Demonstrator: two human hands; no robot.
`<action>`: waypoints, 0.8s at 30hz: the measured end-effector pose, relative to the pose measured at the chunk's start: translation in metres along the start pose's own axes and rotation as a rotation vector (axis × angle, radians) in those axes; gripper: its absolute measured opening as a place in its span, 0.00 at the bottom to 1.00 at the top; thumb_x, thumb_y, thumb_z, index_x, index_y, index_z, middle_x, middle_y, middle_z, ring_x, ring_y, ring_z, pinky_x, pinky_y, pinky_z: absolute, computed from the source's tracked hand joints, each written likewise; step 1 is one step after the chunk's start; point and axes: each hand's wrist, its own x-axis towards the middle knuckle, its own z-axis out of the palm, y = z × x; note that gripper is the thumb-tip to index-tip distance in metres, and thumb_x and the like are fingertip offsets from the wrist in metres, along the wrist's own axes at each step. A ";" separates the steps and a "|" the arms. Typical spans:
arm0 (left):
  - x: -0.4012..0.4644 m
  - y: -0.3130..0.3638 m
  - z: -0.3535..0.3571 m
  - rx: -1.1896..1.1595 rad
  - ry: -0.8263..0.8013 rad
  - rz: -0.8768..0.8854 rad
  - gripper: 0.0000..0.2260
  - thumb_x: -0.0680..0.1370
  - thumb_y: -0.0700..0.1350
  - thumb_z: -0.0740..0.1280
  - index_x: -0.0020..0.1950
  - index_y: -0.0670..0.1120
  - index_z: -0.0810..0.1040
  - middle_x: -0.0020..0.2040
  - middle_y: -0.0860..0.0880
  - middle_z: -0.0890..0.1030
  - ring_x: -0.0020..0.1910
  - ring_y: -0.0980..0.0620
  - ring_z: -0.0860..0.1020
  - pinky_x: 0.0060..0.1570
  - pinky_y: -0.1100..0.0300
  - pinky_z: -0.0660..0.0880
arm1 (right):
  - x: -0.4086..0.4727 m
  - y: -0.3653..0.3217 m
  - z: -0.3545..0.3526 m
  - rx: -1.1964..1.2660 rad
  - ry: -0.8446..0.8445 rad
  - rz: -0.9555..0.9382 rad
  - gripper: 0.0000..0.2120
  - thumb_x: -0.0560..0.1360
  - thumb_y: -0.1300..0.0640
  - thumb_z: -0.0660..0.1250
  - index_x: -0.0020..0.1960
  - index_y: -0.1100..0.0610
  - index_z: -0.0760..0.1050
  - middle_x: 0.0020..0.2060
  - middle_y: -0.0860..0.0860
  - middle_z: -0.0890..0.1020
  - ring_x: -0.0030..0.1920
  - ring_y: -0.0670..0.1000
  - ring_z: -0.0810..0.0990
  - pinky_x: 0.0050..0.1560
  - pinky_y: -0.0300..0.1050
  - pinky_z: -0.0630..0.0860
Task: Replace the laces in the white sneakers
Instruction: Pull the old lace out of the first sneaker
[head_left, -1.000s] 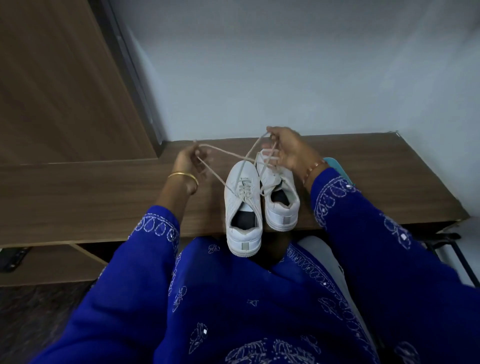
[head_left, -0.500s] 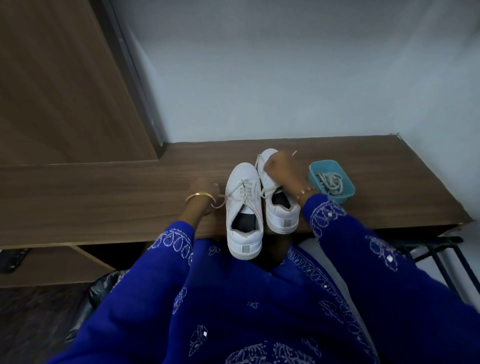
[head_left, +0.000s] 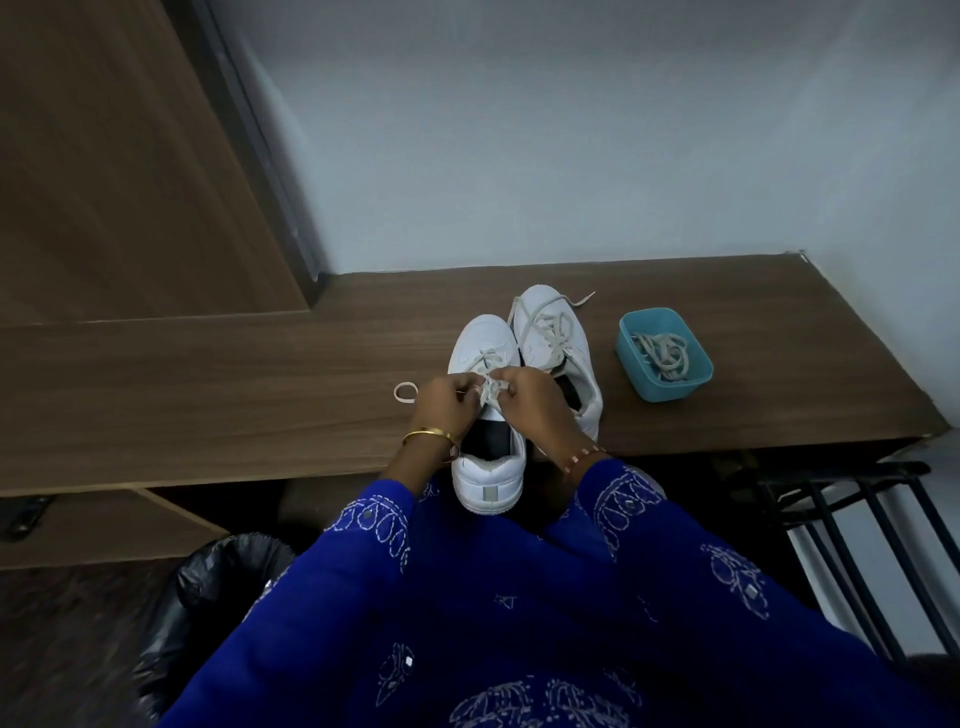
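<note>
Both hands (head_left: 488, 397) now together on lace (head_left: 491, 387)

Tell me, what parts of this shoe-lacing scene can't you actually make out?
- Knot on the near sneaker: head view, covered by the left hand and right hand pinching the lace; tied or not is unclear.
- Far sneaker: heel hidden behind the right wrist.
- Laces in the blue tub: too tangled to count.
- Black bag: blurred, partly behind the blue sleeve.
- Black rack: cut off by the right edge.
</note>
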 end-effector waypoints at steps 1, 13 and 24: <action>0.001 -0.001 0.000 0.002 0.007 -0.006 0.11 0.76 0.39 0.63 0.55 0.42 0.81 0.51 0.42 0.83 0.52 0.45 0.80 0.53 0.60 0.73 | 0.001 0.000 -0.001 -0.017 -0.001 -0.016 0.16 0.76 0.64 0.59 0.63 0.60 0.75 0.55 0.59 0.80 0.57 0.57 0.77 0.57 0.43 0.70; 0.019 -0.004 -0.002 0.091 -0.016 0.089 0.06 0.75 0.39 0.66 0.46 0.42 0.83 0.47 0.45 0.83 0.46 0.46 0.80 0.48 0.59 0.73 | 0.008 -0.004 -0.004 -0.162 0.042 -0.076 0.09 0.75 0.65 0.59 0.51 0.62 0.76 0.43 0.59 0.81 0.46 0.58 0.78 0.41 0.45 0.70; 0.029 -0.009 0.004 0.286 -0.121 0.208 0.05 0.73 0.33 0.60 0.45 0.38 0.74 0.48 0.38 0.77 0.47 0.39 0.75 0.46 0.52 0.67 | 0.011 -0.004 -0.009 -0.294 -0.038 -0.193 0.09 0.77 0.63 0.56 0.54 0.64 0.71 0.44 0.62 0.79 0.46 0.61 0.78 0.43 0.50 0.71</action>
